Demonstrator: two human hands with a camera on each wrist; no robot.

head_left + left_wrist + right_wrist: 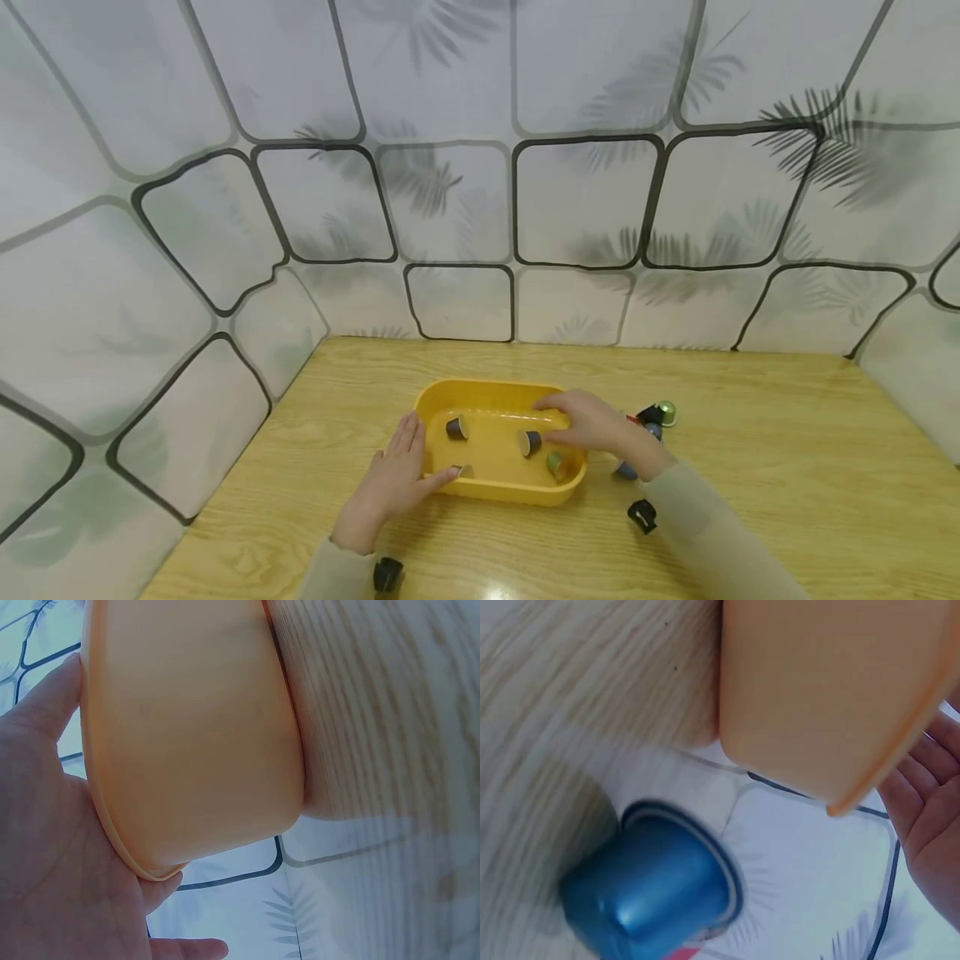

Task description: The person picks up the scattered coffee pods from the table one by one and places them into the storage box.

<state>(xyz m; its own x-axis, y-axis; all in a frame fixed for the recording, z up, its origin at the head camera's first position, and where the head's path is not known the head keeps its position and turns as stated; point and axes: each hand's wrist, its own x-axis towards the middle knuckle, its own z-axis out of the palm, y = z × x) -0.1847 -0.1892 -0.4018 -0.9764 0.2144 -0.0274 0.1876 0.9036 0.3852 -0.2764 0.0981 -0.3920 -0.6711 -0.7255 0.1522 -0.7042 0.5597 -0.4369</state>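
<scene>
A yellow plastic tray (510, 493) stands on the table with several coffee capsules inside. My left hand (393, 479) rests on its left end, fingers straight along the rim and thumb reaching over the near edge; in the left wrist view the palm lies against the tray's rim (120, 851). Over the tray's right part is my right hand (600, 425), its fingers spread above the far side. Its thumb is close to a dark capsule (529, 443); whether they touch is unclear. A green capsule (556, 465) lies below that hand, and another dark capsule (456, 428) lies at the left.
Right of the tray, partly behind my right forearm, lies a group of capsules, including a green one (667, 412) and a blue one (625, 471). Black capsules lie near my right sleeve (642, 516) and left sleeve (387, 575). Patterned wall covering (457, 304) borders the wooden table.
</scene>
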